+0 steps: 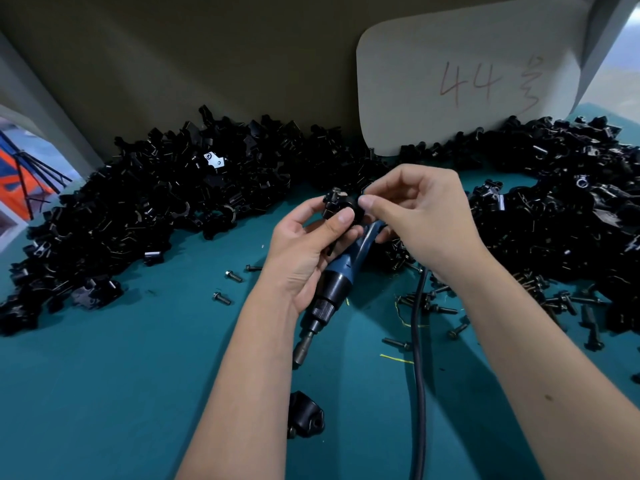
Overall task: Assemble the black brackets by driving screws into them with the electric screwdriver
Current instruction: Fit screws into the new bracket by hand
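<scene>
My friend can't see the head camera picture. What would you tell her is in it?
Two hands hold a small black bracket over a teal table: the left hand grips it and the right hand pinches its other side. A blue electric screwdriver lies under them, with heaps of black brackets behind and loose screws at right.

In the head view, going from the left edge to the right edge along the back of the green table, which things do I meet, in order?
Large pile of black brackets → left hand gripping a bracket → right hand pinching that bracket → second pile of black brackets.
</scene>
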`<state>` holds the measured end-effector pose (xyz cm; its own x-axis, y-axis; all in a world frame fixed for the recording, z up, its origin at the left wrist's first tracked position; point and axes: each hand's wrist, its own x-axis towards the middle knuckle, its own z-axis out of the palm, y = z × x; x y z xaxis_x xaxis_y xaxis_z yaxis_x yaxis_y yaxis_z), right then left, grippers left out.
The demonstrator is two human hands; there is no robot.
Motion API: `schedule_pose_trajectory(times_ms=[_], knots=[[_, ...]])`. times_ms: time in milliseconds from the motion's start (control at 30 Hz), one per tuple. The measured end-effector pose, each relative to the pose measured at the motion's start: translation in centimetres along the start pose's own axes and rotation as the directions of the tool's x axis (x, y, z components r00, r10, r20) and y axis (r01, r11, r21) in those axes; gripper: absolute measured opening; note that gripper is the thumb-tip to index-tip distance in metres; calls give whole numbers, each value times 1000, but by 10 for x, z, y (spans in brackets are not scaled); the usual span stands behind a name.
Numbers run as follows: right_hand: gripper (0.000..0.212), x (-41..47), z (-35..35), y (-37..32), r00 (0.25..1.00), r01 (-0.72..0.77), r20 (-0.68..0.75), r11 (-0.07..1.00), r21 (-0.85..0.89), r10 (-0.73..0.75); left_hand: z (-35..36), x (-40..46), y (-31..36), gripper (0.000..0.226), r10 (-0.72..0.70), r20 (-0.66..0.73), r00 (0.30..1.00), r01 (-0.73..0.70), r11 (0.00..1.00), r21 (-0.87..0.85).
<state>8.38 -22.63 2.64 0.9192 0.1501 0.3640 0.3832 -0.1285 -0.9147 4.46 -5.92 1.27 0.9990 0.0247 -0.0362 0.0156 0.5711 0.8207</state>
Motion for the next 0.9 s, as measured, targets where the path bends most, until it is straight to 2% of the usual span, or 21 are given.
schedule_pose_trajectory(times_ms=[233, 400, 500, 567, 700, 800, 900], knots=[[8, 0, 2, -5, 998, -2, 65, 996, 86, -4, 5, -3, 1, 33, 17, -29, 999, -17, 1000, 22], [4, -3, 8, -9, 996, -3, 93, 995, 100, -7, 6, -5, 2, 20, 14, 2, 1000, -14, 998, 56], [19, -5, 12, -6, 997, -58, 59, 990, 132, 50, 4, -5, 2, 17, 23, 29, 999, -26, 993, 119], [22, -6, 14, -4, 993, -110, 57, 977, 183, 102, 3, -5, 2, 22, 25, 31, 999, -30, 985, 172], [4, -5, 11, -6, 973, -181, 199, 928, 326, 120, 0, -3, 5, 32, -3, -15, 1000, 5, 992, 129], [9, -5, 8, -8, 957, -193, 269, 928, 318, 106, -2, -3, 5, 28, -18, 10, 1000, 17, 996, 93], [6, -5, 6, -8, 955, -220, 263, 927, 304, 141, -2, -2, 5, 26, -32, 26, 999, 31, 997, 65]])
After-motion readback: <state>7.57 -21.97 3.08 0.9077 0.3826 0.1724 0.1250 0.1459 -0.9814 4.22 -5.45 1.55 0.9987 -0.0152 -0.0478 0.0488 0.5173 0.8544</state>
